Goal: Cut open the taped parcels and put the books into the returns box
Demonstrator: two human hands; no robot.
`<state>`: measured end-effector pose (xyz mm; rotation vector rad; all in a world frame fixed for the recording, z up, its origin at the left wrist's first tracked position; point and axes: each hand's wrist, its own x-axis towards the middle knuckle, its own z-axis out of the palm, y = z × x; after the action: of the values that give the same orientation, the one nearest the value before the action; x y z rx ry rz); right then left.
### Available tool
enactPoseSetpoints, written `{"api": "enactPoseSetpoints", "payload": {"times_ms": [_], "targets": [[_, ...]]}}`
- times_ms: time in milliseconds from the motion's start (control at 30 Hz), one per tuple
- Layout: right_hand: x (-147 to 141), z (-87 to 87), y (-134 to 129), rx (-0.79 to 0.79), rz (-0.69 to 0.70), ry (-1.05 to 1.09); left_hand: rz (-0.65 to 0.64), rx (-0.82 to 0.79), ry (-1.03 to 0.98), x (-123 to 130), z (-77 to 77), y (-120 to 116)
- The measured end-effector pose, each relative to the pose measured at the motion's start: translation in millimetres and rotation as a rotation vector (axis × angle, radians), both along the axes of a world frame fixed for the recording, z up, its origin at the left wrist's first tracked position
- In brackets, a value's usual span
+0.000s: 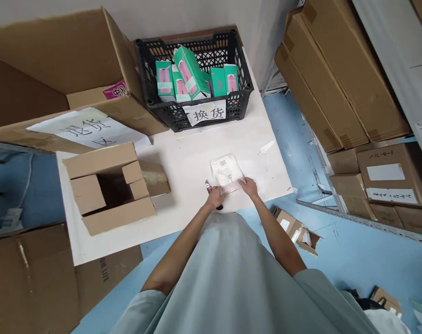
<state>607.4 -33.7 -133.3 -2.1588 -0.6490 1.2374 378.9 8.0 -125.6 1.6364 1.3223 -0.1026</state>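
Observation:
A flat plastic packet (228,170) with a white printed label lies on the white tabletop just in front of me. My right hand (249,187) pinches its near right corner between thumb and fingers. At the near left corner, my left hand (216,197) is closed on the packet's edge. A utility knife (208,186) with red and dark parts shows beside and beneath my left hand. Its middle is hidden, so whether the hand also grips it I cannot tell.
On the white table (193,157) stand an open small carton (109,215), a black crate (165,111) holding several green-and-pink boxes (191,76), and a large open carton (144,109) with a paper sign. Stacked cartons (336,79) are on the right; an opened box (294,227) lies on the blue floor.

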Motion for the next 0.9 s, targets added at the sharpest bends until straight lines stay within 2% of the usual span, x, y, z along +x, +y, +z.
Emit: {"api": "enactPoseSetpoints", "payload": {"times_ms": [167, 267, 333, 433, 533, 733, 900], "targets": [[-1.2, -7.1, -4.6, 0.018, 0.027, 0.019, 0.088, 0.020, 0.149, -35.3, 11.8, 11.2], [-5.0, -11.6, -4.5, 0.045, 0.010, 0.059, 0.107, 0.085, 0.152, -45.7, 23.9, 8.8], [-9.2, -12.9, -4.5, 0.067, -0.011, 0.085, 0.063, 0.155, 0.074, -40.1, 29.9, 6.4], [-16.6, -11.4, -6.5, 0.099, -0.035, 0.119, -0.017, 0.200, -0.019, -18.8, 32.4, 6.4], [-23.4, -6.8, -9.6, 0.135, -0.042, 0.140, 0.040, 0.133, 0.038, 2.5, 28.4, 11.7], [-24.7, 11.8, -13.6, 0.198, -0.028, 0.101, 0.096, 0.061, 0.071, 16.9, 18.0, 22.6], [-5.4, 49.1, -22.1, 0.263, -0.013, -0.110, 0.141, -0.010, -0.004, 17.8, 19.3, 25.0]]}}
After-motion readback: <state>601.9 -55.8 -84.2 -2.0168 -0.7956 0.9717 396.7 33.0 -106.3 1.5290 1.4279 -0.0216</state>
